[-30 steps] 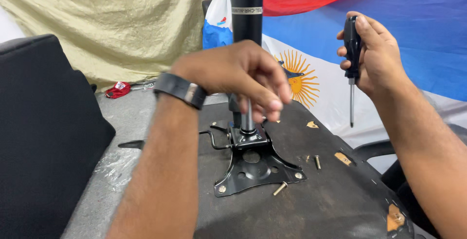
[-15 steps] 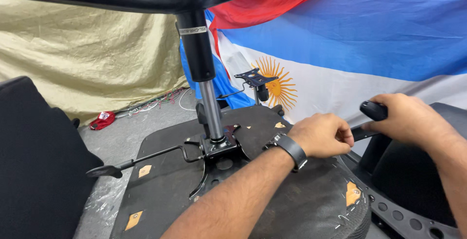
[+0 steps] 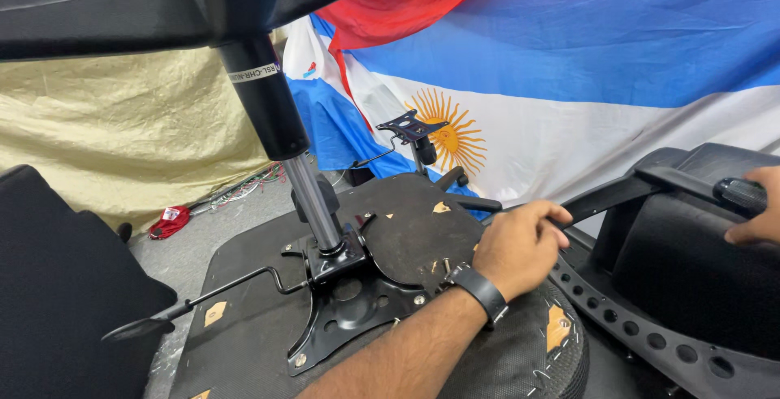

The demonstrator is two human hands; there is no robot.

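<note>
An upturned black chair seat (image 3: 244,342) lies in front of me with a black metal mechanism plate (image 3: 349,305) bolted to its underside. A gas cylinder (image 3: 313,196) rises from the plate to the chair base (image 3: 122,9) overhead. My left hand (image 3: 520,245), a black watch on its wrist, is closed around the end of a black armrest bracket (image 3: 605,196) at the seat's right edge. At the right border of the view, my right hand (image 3: 756,204) holds the black handle of a screwdriver (image 3: 738,194).
A thin lever (image 3: 187,310) sticks out to the left of the plate. A black cushion (image 3: 57,285) stands at the left, and a black part with a row of holes (image 3: 650,342) lies at the right. A second chair mechanism (image 3: 410,127) stands before a flag backdrop.
My left hand has left the cylinder and moved right to grip the armrest bracket. My right hand has come down to the right with the screwdriver. My view has swung right.
</note>
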